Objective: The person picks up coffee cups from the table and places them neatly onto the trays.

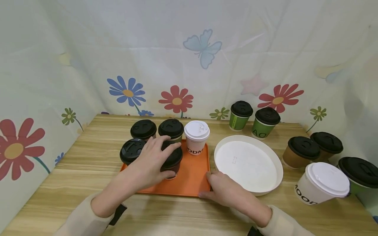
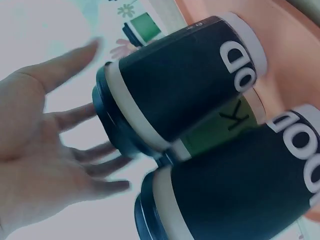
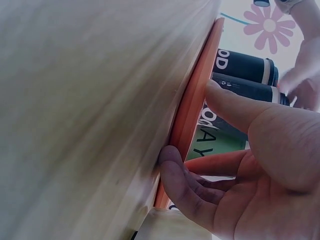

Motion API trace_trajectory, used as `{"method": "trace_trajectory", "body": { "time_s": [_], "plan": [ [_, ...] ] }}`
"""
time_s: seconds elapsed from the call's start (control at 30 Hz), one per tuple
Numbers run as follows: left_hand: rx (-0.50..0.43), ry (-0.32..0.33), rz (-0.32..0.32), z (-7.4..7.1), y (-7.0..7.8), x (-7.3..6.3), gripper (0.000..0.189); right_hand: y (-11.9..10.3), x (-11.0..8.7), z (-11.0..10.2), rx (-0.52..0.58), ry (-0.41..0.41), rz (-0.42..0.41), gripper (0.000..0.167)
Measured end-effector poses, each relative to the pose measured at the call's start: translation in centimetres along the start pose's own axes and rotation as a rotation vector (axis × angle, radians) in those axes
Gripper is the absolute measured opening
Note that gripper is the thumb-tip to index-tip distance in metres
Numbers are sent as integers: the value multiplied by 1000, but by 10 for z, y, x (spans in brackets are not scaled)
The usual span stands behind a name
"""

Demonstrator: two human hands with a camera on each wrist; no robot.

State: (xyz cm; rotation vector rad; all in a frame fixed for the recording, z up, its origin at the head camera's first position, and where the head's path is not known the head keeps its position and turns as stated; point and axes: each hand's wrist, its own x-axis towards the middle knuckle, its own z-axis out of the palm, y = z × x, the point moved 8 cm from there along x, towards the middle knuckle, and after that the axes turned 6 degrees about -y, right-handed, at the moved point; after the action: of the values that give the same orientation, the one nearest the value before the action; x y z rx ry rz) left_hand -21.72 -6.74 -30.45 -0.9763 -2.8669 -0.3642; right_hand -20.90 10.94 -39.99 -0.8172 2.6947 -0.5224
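An orange tray carries several lidded paper cups. My left hand reaches over the dark front-right cup, its fingers spread around the black lid. In the left wrist view the fingers lie loosely beside the lid of a dark cup, with the thumb held apart. Other black-lidded cups on the tray stand left and behind; a white-lidded cup stands at the back right. My right hand grips the tray's front-right corner; in the right wrist view, thumb and curled fingers meet the rim.
A round white shallow dish lies right of the tray. Green cups stand behind it. Brown cups, a white-lidded cup and a green cup crowd the right side. A flowered white curtain surrounds the wooden table.
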Motion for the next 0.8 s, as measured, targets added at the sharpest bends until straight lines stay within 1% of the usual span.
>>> {"method": "trace_trajectory", "body": {
  "time_s": [0.07, 0.17, 0.23, 0.3, 0.33, 0.4, 0.47, 0.5, 0.53, 0.6, 0.67, 0.7, 0.73, 0.8],
  "plan": [
    [-55, 87, 28, -10, -1, -3, 74, 0, 0, 0, 7, 0, -1, 36],
    [-142, 267, 72, -31, -5, -12, 61, -1, -1, 0, 13, 1, -3, 36],
    [-188, 391, 91, -46, -11, -19, 51, -1, -2, 1, 16, -2, -1, 36],
    [-223, 505, 89, -60, -21, -27, 42, -1, -2, 2, 16, -5, 2, 36],
    [-232, 560, 77, -66, -28, -31, 38, -1, -2, 2, 15, -5, 2, 36],
    [-233, 654, 35, -78, -44, -39, 32, -1, -2, 2, 11, -3, 3, 36],
    [-253, 712, -26, -85, -63, -45, 26, -1, -2, 1, 5, 3, 3, 36],
    [-260, 728, -63, -86, -72, -48, 25, -1, -2, 0, 2, 6, 2, 36],
    [-273, 728, -108, -86, -82, -50, 23, -1, -1, 0, 1, 8, 1, 36],
    [-308, 695, -202, -82, -103, -53, 23, -1, -1, 0, -3, 13, -4, 36],
    [-341, 622, -300, -73, -123, -54, 25, -2, -1, -1, -3, 14, -9, 36],
    [-357, 569, -350, -68, -134, -54, 27, -2, -1, -1, -3, 15, -9, 36],
    [-377, 503, -398, -61, -145, -54, 30, -2, -1, 0, -3, 15, -11, 36],
    [-418, 349, -476, -44, -165, -53, 36, -3, -1, 0, -4, 13, -11, 36]
  ]
}}
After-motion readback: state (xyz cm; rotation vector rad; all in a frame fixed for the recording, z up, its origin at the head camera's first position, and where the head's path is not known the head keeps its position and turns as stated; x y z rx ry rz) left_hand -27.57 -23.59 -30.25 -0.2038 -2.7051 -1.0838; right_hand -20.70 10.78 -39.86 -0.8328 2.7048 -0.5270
